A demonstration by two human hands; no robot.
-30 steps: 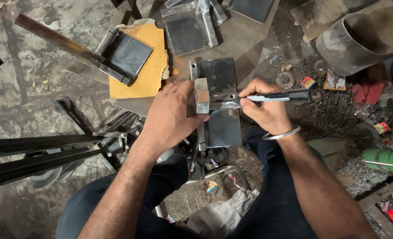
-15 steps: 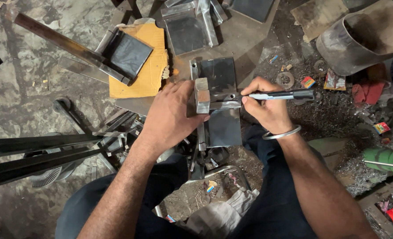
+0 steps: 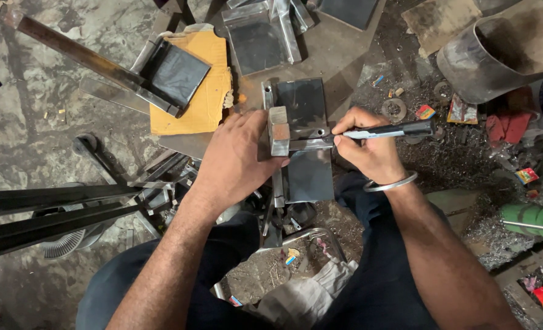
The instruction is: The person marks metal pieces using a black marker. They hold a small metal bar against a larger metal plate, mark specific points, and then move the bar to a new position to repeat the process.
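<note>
Left hand (image 3: 238, 162) clamps square (image 3: 279, 130) flat on plate (image 3: 308, 143) as guide; right hand (image 3: 372, 150) grips scriber (image 3: 387, 130), tip against its edge.

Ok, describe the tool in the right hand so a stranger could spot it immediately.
Start at the dark steel plate at the middle. The right hand at its right edge holds a slim marking tool, lying level, silver toward the tip, black at the back: the only pen-shaped thing there.

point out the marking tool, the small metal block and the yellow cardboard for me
marking tool (image 3: 388, 131), head view, on its dark shaft beyond the right hand's fingers.
small metal block (image 3: 278, 129), head view, on its top face.
yellow cardboard (image 3: 204, 101), head view, on its bare right part.
</note>
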